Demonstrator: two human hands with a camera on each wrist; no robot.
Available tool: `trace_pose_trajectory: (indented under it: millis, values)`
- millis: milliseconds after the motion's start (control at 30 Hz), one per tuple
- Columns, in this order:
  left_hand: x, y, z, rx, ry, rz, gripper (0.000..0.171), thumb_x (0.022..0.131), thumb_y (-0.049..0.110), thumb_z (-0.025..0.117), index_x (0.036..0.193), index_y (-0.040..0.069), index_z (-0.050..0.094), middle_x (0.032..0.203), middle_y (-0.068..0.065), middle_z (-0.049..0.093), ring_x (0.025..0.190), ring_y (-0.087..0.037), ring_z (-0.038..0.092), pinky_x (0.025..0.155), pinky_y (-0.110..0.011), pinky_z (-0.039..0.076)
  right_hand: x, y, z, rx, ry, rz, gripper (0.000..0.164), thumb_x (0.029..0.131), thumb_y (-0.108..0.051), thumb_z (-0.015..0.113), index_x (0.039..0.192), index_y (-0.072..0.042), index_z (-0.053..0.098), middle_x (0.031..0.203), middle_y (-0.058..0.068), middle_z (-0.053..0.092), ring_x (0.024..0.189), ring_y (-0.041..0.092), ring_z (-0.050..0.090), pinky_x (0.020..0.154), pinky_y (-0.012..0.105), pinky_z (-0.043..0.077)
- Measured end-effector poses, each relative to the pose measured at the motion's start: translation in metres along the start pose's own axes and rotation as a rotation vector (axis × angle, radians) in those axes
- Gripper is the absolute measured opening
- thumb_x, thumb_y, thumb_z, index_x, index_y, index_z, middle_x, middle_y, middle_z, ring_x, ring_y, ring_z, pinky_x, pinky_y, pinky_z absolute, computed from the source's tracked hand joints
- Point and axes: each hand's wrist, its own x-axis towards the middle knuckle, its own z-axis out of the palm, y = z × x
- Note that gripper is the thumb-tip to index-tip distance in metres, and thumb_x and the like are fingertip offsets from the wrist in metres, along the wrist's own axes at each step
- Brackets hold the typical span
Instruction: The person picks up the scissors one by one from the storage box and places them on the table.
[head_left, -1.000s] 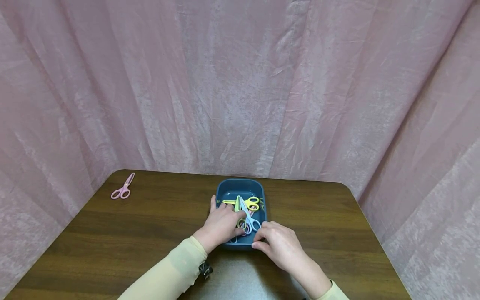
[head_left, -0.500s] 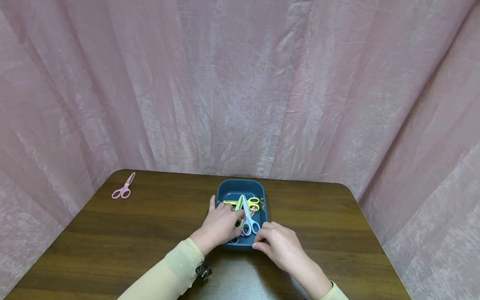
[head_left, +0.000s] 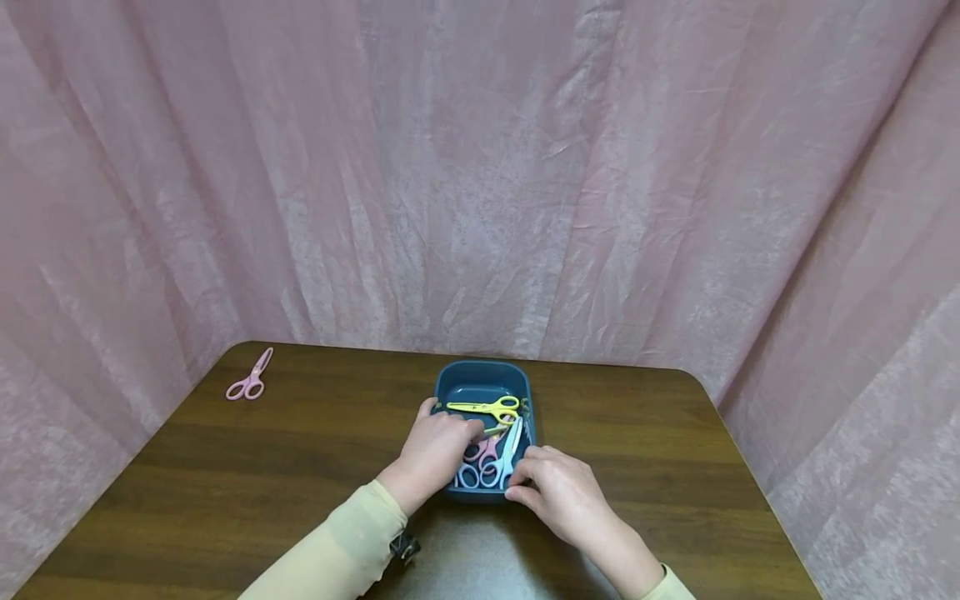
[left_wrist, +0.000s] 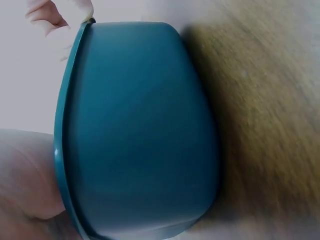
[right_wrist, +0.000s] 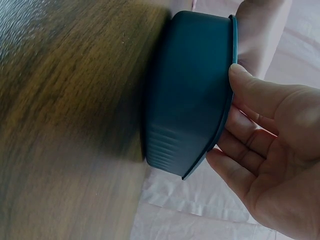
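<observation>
Wooden table (head_left: 637, 433), blue tray (head_left: 482, 375) of scissors (head_left: 493, 408); right hand (head_left: 558, 492) pinching rim (right_wrist: 234, 42), left hand (head_left: 431, 458) over it, grip unclear.

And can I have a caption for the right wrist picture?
A right hand holds the rim of a dark teal bin on a wood-grained table.

The teal-blue, round-cornered plastic tray (left_wrist: 135, 130) is looking smooth, its wall giving off a satin sheen. The yellow, loop-handled scissors (head_left: 480, 407), the light-blue, loop-handled scissors (head_left: 508, 455) and the slim pink scissors (head_left: 256, 378) are all appearing as smooth plastic. The dark-brown, round-cornered table (head_left: 337, 442) is showing streaky wood grain and reflecting a glossy patch. The pale-pink, draped cloth curtain (head_left: 480, 183) is looking crushed and velvety, its folds shimmering unevenly.
</observation>
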Motion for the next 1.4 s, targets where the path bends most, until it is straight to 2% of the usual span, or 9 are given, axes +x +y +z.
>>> trace_pose_trajectory:
  millis: [67, 300, 467, 600, 967, 1233, 1400]
  values:
    - [0.0, -0.001, 0.001, 0.007, 0.03, 0.003, 0.018, 0.101, 0.006, 0.08, 0.11, 0.022, 0.083, 0.095, 0.003, 0.083, 0.089, -0.02, 0.078, 0.116, -0.073, 0.041, 0.0, 0.0, 0.0, -0.008, 0.008, -0.007, 0.015, 0.088, -0.026, 0.094, 0.085, -0.027, 0.08, 0.083, -0.02, 0.061, 0.084, 0.006, 0.063, 0.066, 0.03, 0.053]
    - [-0.006, -0.003, -0.003, -0.011, 0.171, 0.022, 0.018, 0.099, 0.005, 0.078, 0.108, 0.021, 0.079, 0.09, 0.0, 0.081, 0.08, -0.02, 0.076, 0.112, -0.067, 0.047, 0.0, 0.001, 0.001, -0.015, 0.007, -0.011, 0.014, 0.089, -0.026, 0.094, 0.085, -0.026, 0.08, 0.083, -0.02, 0.061, 0.084, 0.006, 0.063, 0.066, 0.03, 0.053]
    - [-0.014, -0.005, -0.008, -0.058, 0.219, 0.002, 0.023, 0.096, 0.008, 0.085, 0.115, 0.02, 0.079, 0.099, 0.0, 0.082, 0.088, -0.021, 0.077, 0.114, -0.063, 0.046, 0.0, 0.001, 0.001, -0.017, 0.007, -0.006, 0.015, 0.089, -0.026, 0.094, 0.085, -0.025, 0.08, 0.083, -0.019, 0.061, 0.083, 0.006, 0.063, 0.066, 0.029, 0.053]
    - [-0.021, -0.007, -0.014, -0.075, 0.263, 0.001, 0.023, 0.097, 0.01, 0.085, 0.117, 0.019, 0.08, 0.103, 0.0, 0.083, 0.091, -0.021, 0.078, 0.114, -0.061, 0.047, 0.0, 0.0, 0.001, -0.01, 0.011, -0.005, 0.015, 0.089, -0.025, 0.095, 0.085, -0.025, 0.08, 0.082, -0.02, 0.06, 0.082, 0.005, 0.062, 0.066, 0.029, 0.052]
    - [-0.035, -0.012, -0.027, -0.105, 0.34, -0.019, 0.025, 0.094, 0.006, 0.087, 0.113, 0.019, 0.079, 0.103, 0.0, 0.083, 0.094, -0.021, 0.079, 0.114, -0.06, 0.048, 0.0, 0.0, 0.001, 0.003, -0.002, 0.01, 0.015, 0.089, -0.025, 0.094, 0.085, -0.025, 0.08, 0.082, -0.02, 0.059, 0.082, 0.004, 0.061, 0.066, 0.029, 0.052]
    - [-0.047, -0.02, -0.032, -0.131, 0.357, -0.086, 0.026, 0.092, 0.008, 0.091, 0.115, 0.016, 0.082, 0.105, -0.002, 0.084, 0.096, -0.021, 0.08, 0.113, -0.06, 0.048, -0.001, -0.001, 0.001, 0.0, -0.001, 0.012, 0.015, 0.089, -0.025, 0.095, 0.085, -0.026, 0.08, 0.082, -0.021, 0.059, 0.083, 0.004, 0.061, 0.066, 0.03, 0.052]
    - [-0.052, -0.028, -0.035, -0.136, 0.374, -0.116, 0.029, 0.09, 0.005, 0.092, 0.115, 0.015, 0.082, 0.102, -0.002, 0.084, 0.089, -0.019, 0.079, 0.112, -0.056, 0.052, -0.001, -0.001, 0.0, 0.0, -0.001, 0.013, 0.015, 0.089, -0.025, 0.095, 0.084, -0.026, 0.08, 0.082, -0.021, 0.058, 0.082, 0.004, 0.06, 0.066, 0.029, 0.052]
